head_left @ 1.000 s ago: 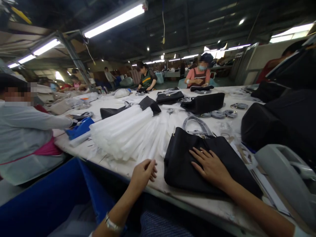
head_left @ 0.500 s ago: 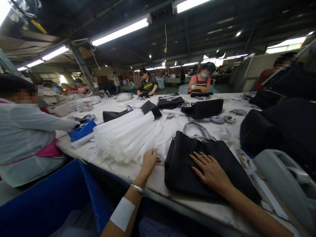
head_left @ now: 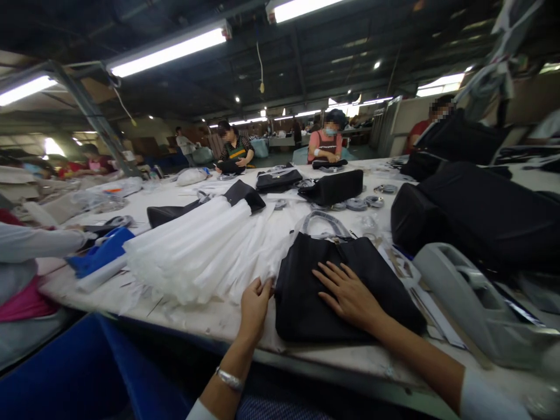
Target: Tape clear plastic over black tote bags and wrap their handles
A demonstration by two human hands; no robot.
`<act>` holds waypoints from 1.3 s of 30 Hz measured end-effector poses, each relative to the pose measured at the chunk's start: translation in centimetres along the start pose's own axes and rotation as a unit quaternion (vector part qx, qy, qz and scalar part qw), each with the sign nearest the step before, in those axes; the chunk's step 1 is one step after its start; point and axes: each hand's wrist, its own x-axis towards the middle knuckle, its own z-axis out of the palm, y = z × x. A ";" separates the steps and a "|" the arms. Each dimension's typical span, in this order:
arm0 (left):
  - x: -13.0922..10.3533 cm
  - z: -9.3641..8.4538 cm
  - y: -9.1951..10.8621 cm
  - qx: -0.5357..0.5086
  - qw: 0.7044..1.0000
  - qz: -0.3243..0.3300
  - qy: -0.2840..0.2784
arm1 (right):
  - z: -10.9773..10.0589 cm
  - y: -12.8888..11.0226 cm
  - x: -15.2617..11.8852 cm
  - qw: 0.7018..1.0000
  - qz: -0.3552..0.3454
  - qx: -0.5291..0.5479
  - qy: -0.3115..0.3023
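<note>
A black handbag [head_left: 371, 271] lies on its side at the table's front edge, its wrapped grey handles [head_left: 321, 219] pointing away from me. Flat on its upper face rests my right hand [head_left: 347, 297], open with the fingers slightly spread. My left hand [head_left: 256, 303] is at the bag's left edge, thumb and fingers closed together; what they pinch, if anything, cannot be made out. Just beyond that hand, a large pile of white wrapping sheets [head_left: 192, 251] fans out over the table.
Several more black bags [head_left: 335, 188] and coiled straps [head_left: 356, 204] lie farther back. To the right are a grey tape dispenser [head_left: 464, 297] and a heap of black bags [head_left: 476, 216]. A blue bin [head_left: 65, 373] stands front left. Co-workers sit around the table [head_left: 196, 326].
My view has turned to the right, so the scene sits farther left. My left hand has moved closer against the bag's left edge. My right hand still lies flat on the bag.
</note>
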 end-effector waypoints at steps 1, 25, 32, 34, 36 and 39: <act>0.0 0.0 -0.1 -0.002 1.000 -0.012 0.003 | -0.1 -0.2 0.1 1.000 -0.003 0.004 -0.004; 2.2 -2.1 6.6 -0.098 0.979 0.076 0.164 | 0.7 0.1 0.1 0.999 -0.014 0.033 0.022; 0.8 -1.2 9.2 -0.122 0.976 0.126 0.126 | 0.1 -0.3 0.2 0.999 -0.007 0.035 0.010; -0.4 0.9 9.5 -0.085 0.982 0.137 0.094 | -0.3 -0.5 0.2 0.999 -0.003 0.039 0.003; -1.7 3.8 9.2 -0.070 0.989 0.126 0.029 | -0.6 -0.6 0.2 0.999 0.003 0.044 -0.001; -3.2 8.5 7.0 -0.057 0.987 0.100 -0.111 | -0.6 -0.6 0.3 0.998 0.010 0.057 0.002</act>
